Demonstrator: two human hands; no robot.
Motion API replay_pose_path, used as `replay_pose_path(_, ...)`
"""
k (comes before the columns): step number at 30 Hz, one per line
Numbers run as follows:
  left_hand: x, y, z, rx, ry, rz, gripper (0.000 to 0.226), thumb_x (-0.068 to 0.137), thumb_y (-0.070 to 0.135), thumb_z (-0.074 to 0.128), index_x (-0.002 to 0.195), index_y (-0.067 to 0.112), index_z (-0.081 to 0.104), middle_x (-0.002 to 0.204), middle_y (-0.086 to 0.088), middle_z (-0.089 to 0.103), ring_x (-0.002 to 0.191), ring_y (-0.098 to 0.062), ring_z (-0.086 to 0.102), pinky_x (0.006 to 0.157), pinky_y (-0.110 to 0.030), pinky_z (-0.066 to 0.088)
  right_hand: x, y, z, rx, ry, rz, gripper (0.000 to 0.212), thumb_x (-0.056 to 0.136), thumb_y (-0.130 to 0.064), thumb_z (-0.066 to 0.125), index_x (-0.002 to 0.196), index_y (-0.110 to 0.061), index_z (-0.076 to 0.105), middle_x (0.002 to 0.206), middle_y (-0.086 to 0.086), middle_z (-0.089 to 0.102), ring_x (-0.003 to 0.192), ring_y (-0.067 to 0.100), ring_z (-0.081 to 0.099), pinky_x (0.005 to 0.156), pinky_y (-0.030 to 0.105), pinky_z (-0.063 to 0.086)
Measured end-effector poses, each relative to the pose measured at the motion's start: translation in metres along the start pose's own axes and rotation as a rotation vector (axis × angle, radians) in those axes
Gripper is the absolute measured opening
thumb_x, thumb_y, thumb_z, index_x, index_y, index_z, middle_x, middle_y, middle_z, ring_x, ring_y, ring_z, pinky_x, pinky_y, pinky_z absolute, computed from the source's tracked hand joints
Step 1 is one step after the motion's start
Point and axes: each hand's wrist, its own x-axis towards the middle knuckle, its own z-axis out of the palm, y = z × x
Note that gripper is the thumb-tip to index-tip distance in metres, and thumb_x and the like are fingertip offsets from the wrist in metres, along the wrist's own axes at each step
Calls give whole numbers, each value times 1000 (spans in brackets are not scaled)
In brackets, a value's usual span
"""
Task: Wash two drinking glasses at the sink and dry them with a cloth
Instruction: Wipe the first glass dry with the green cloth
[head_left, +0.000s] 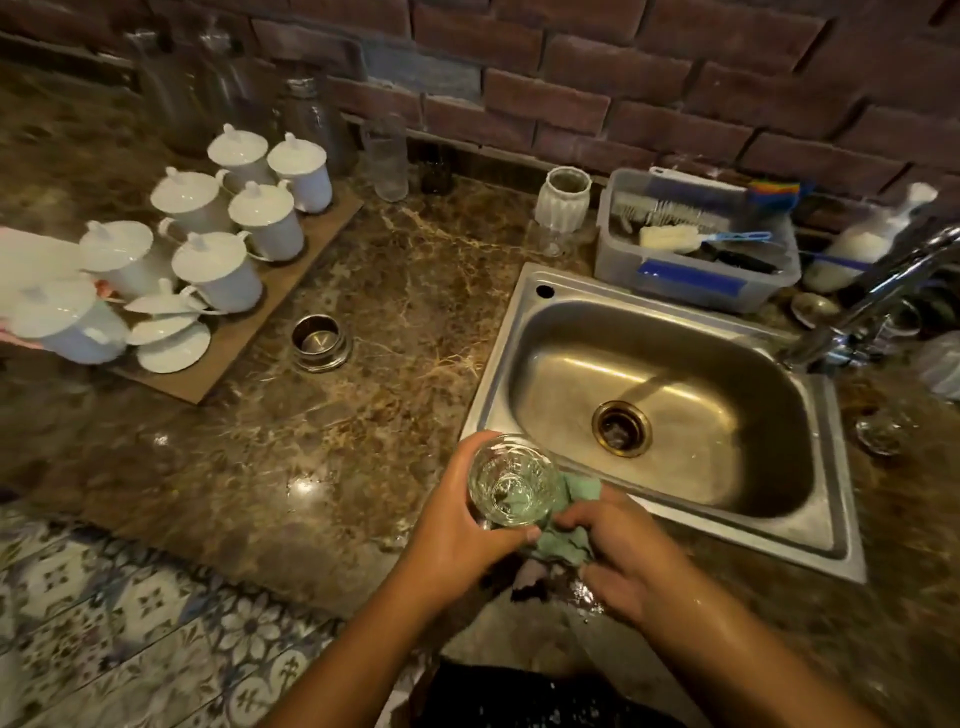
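Observation:
My left hand (457, 525) grips a clear drinking glass (511, 480), its mouth facing up toward me, at the near left corner of the steel sink (826, 499). My right hand (618, 556) presses a green cloth (563, 540) against the glass's right side and base. A second clear glass (883, 431) stands on the counter to the right of the sink. The faucet (878, 296) reaches in from the right; no water stream shows.
White lidded cups (218, 260) crowd a board at the left. A small steel bowl (317, 338) sits on the marble counter (363, 415). Behind the sink are a plastic tub of brushes (696, 249), a white ribbed vase (563, 200) and tall glass jars (387, 156) against the brick wall.

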Motion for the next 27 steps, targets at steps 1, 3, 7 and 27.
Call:
replay_pose_path(1, 1, -5, -6, 12, -5, 0, 89, 64, 11, 93, 136, 31, 46, 130, 11, 59, 121, 2, 57, 99, -15, 45, 5, 4, 8, -5, 7, 6, 45, 83, 22, 37, 111, 2, 66, 100, 31, 72, 79, 38, 68, 66, 42, 60)
replay_pose_path(3, 5, -14, -15, 42, -5, 4, 87, 63, 6, 93, 133, 31, 48, 127, 11, 60, 118, 3, 58, 96, -13, 45, 14, 10, 24, -29, 22, 20, 46, 80, 21, 37, 112, 3, 65, 91, 28, 69, 67, 32, 66, 52, 34, 58)
replay_pose_path(7, 10, -31, -33, 40, 27, -52, 82, 64, -4, 89, 129, 27, 52, 115, 13, 67, 110, 1, 63, 88, -12, 47, 28, 16, 50, -78, 66, 115, 41, 85, 17, 36, 116, 5, 60, 91, 28, 65, 49, 26, 66, 39, 23, 49)
replay_pose_path(27, 39, -90, -109, 53, 117, -201, 90, 66, 7, 92, 138, 35, 45, 130, 18, 59, 120, 10, 55, 100, -12, 45, 66, 12, 100, -39, -210, 116, 50, 84, 20, 38, 127, 1, 59, 118, 33, 66, 97, 48, 64, 72, 52, 56)
